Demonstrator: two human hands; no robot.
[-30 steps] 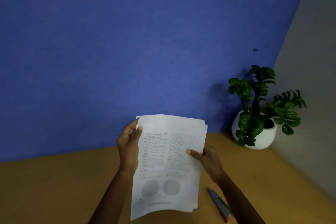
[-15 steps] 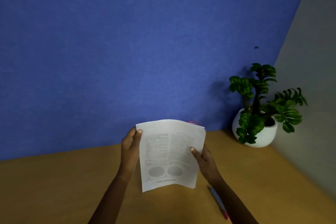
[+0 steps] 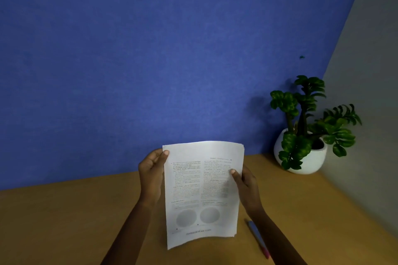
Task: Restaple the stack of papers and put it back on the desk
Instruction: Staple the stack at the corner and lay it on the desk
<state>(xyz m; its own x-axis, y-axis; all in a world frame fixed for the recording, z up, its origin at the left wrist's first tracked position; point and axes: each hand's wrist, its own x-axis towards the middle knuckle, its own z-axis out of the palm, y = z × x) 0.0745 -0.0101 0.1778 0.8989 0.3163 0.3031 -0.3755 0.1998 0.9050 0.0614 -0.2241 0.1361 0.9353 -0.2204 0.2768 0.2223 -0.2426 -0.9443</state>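
My left grip (image 3: 150,178) at nine o'clock and right grip (image 3: 247,189) at three are pinching the white printed paper stack (image 3: 202,191), now lying evener, awaiting stapling.

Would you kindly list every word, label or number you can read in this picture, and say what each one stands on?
Top sheet of the stack of papers, body print in two columns: too blurred to read.
Same sheet, small header at upper right: too small to read.
Same sheet, grey footer line: blurred; only an ending like ".com" can be guessed.
On the pen and the white pot: no text visible.
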